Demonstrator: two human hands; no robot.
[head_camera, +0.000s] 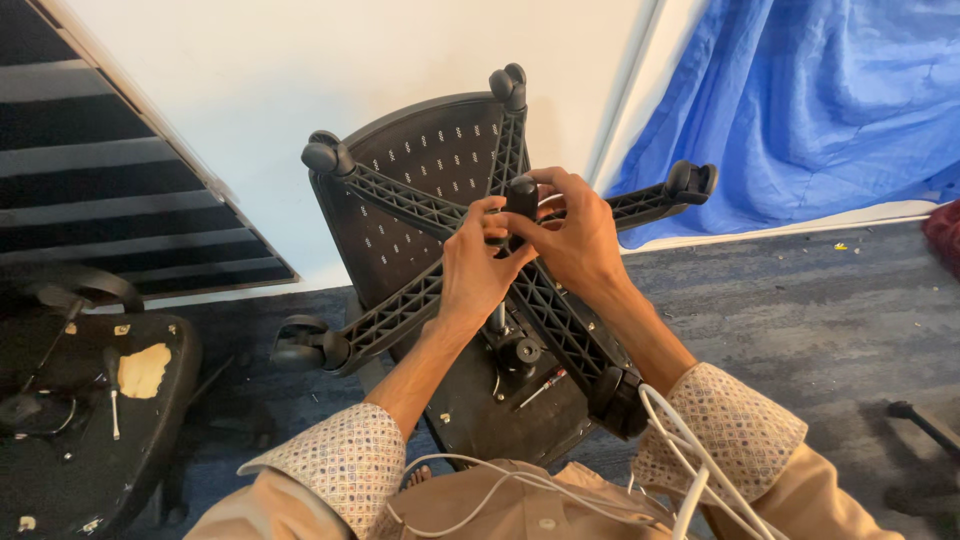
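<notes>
Chair base: the black five-spoke star base (400, 300) sits on an upturned office chair, spokes spreading outward, a castor at each visible tip.
Hub: the centre hub (521, 196) stands between both hands, at the middle of the spokes.
Left hand: the left hand (475, 265) wraps narrowly around the hub from the near-left side, fingers curled tight on it.
Right hand: the right hand (575, 235) closes over the hub from the right, fingertips touching the left hand's.
Seat underside: the dark seat plate (480, 405) lies below the spokes, a red-handled screwdriver (542, 387) resting on it.
Edges: the far castor (508, 85) is close to the white wall (300, 70); the right castor (690, 180) reaches the blue cloth (820, 100).
Open room: grey carpet (800, 310) lies open to the right; a second upturned chair seat (90, 400) crowds the left.
Near edge: white cables (690, 450) hang over the lap, just beside the nearest spoke.
</notes>
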